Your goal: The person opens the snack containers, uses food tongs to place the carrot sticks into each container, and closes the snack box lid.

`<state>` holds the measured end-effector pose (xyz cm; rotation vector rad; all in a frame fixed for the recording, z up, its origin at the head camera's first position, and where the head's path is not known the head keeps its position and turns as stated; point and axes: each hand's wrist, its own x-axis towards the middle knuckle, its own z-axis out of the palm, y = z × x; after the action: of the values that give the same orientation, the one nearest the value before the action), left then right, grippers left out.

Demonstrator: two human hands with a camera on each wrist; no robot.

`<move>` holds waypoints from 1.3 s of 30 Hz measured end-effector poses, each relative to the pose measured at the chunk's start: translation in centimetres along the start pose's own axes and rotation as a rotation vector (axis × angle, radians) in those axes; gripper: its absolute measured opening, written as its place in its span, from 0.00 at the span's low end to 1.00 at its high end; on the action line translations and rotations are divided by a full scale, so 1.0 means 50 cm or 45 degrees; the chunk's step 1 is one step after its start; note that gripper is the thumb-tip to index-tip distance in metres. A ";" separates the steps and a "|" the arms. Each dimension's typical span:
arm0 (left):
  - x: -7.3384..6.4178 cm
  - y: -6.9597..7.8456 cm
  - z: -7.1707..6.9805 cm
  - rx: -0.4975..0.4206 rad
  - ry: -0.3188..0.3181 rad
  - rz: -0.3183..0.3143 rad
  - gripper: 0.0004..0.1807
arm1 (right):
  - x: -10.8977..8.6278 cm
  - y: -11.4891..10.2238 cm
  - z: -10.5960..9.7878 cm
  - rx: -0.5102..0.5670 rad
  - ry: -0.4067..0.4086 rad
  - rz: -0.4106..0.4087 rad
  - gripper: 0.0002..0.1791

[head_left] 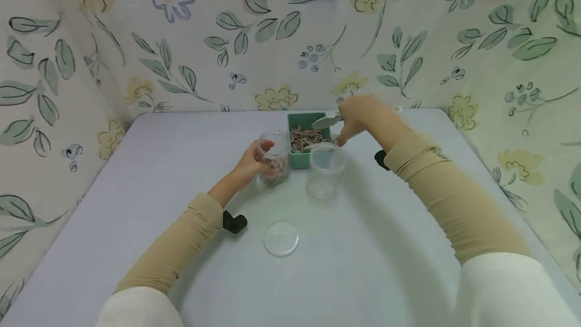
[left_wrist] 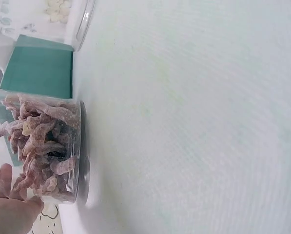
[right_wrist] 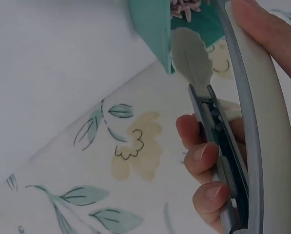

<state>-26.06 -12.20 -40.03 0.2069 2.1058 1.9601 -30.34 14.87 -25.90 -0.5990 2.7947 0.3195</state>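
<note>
My left hand (head_left: pixel 249 164) grips a clear round jar (head_left: pixel 276 151) partly filled with brownish-pink dried strips (left_wrist: pixel 43 146); its mouth has no lid on. In my right hand (head_left: pixel 363 117) is a pair of tongs (right_wrist: pixel 255 117), thumb on one arm and fingers round the other. The tongs' pale, leaf-shaped tip (right_wrist: pixel 191 53) hangs over the green bin (head_left: pixel 299 161), where more of the same strips (head_left: pixel 305 139) lie. In the right wrist view nothing shows on that tip.
A second clear jar (head_left: pixel 323 185) without strips stands in front of the bin's right corner. One clear round lid (head_left: pixel 281 238) lies flat on the white table (head_left: pixel 363 266), nearer to me. Floral curtain (head_left: pixel 281 59) hangs behind the table's far edge.
</note>
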 end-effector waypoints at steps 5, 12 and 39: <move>0.002 -0.001 0.006 0.008 0.011 -0.003 0.43 | 0.023 -0.030 0.012 0.026 -0.029 0.032 0.26; 0.007 -0.001 0.013 0.026 0.011 0.005 0.43 | 0.029 -0.005 0.042 0.254 0.013 -0.038 0.19; 0.030 0.070 0.008 0.320 0.350 -0.178 0.45 | -0.060 0.088 0.066 1.003 0.386 -0.130 0.19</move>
<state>-27.64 -11.11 -36.69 -0.1707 2.4641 1.7239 -28.91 20.77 -27.41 -0.6086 2.8060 -0.9202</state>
